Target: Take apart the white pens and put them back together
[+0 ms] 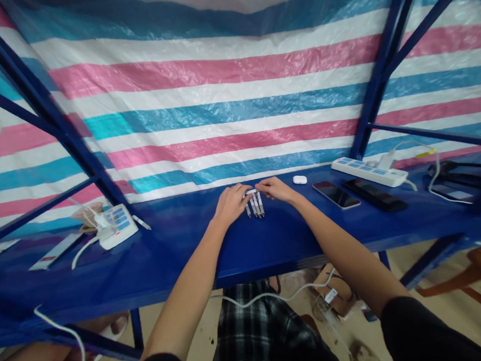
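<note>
Both my hands are out over the blue table [179, 254], close together, and there between them is the small white stick [251, 191], lying crosswise! My left hand [231, 202] has its fingertips closed on one end, palm down, the wrist angled in towards the middle. Over on the other end, my right hand [276, 189] pinches with thumb and finger drawn together. It's a tiny thing from up here, and I cannot tell exactly how much of it each pinch covers.

Just on the near side of it, a row of slim pens [257, 206] lies side by side on the tabletop, dark ends pointing at me, the leftmost a little apart from its neighbours. Whether the crosswise stick touches their far ends, I cannot tell.

Out to the right of my right hand sits a white rounded case [300, 180], then a phone [336, 194], then a darker slab [374, 195] beside it, with a long power strip [369, 172] behind. Well off to my left, another power strip [119, 226] with plugs in it, and a lone white pen [142, 222] just beside that! Behind everything, the striped sheet [234, 113] hangs across.
</note>
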{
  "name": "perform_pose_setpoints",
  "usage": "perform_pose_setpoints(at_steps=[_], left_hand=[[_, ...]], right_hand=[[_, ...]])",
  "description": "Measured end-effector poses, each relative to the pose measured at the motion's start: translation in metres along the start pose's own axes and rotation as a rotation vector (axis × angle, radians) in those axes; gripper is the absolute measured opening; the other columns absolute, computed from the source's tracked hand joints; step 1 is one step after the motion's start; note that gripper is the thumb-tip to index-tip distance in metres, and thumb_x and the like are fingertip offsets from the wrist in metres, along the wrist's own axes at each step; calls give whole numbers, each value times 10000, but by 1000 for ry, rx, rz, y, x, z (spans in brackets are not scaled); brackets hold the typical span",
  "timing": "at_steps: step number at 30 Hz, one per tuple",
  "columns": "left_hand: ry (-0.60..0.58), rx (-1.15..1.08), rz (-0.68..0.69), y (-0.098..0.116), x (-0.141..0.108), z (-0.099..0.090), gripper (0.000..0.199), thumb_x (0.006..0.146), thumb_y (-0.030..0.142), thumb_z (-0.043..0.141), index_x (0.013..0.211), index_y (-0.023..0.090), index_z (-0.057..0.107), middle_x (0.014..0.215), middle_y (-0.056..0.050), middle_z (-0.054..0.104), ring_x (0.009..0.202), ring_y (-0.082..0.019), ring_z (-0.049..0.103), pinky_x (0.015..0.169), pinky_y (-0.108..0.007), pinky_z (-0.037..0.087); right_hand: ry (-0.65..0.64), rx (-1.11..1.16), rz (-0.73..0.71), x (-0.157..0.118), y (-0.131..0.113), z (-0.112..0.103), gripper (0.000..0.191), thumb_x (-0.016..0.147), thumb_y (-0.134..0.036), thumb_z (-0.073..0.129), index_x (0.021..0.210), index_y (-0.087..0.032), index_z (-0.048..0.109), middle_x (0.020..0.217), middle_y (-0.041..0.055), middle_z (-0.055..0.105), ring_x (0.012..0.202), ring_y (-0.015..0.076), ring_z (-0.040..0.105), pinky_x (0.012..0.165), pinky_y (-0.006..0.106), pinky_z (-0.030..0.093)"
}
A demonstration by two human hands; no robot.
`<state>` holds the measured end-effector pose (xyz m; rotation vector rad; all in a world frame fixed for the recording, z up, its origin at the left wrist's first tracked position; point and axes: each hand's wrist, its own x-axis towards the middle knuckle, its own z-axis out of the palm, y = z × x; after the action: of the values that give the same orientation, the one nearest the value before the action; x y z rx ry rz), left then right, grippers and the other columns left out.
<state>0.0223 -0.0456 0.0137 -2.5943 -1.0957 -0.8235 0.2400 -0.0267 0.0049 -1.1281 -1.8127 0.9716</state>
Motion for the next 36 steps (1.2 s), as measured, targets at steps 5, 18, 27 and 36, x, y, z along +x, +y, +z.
perform_pose_setpoints(at_steps=[5, 18, 27, 36], left_hand=[[-49, 70, 15, 1, 0, 4, 308, 1060, 359, 433, 1094, 187, 686, 1046, -101, 707, 980, -225, 649, 862, -323, 454], [-65, -36, -60, -2, 0, 1, 368, 1068, 400, 397, 1182, 218, 696, 1056, -88, 720, 943, -225, 678, 826, -305, 474], [-27, -109, -66, -4, 0, 1, 316, 1052, 380, 448, 1165, 216, 694, 1080, -85, 716, 983, -231, 674, 839, -310, 481], [-29, -113, -69, -5, -1, 2, 281, 1044, 364, 469, 1150, 218, 684, 1092, -82, 708, 967, -221, 671, 835, -311, 483]], right_hand=[[-70, -14, 41, 0, 0, 6, 521, 879, -664, 566, 690, -178, 564, 538, -49, 420, 464, 81, 366, 452, 209, 294], [24, -84, -120, 2, -1, 6, 386, 815, -508, 684, 922, -139, 729, 625, -20, 582, 534, 104, 485, 525, 221, 385], [86, 147, -131, 4, -1, 12, 395, 730, -362, 795, 1019, -180, 596, 943, 63, 713, 683, 145, 635, 438, 184, 418], [57, 187, -83, 5, -1, 10, 321, 785, -278, 779, 1029, -175, 598, 944, 67, 699, 712, 149, 645, 432, 185, 462]])
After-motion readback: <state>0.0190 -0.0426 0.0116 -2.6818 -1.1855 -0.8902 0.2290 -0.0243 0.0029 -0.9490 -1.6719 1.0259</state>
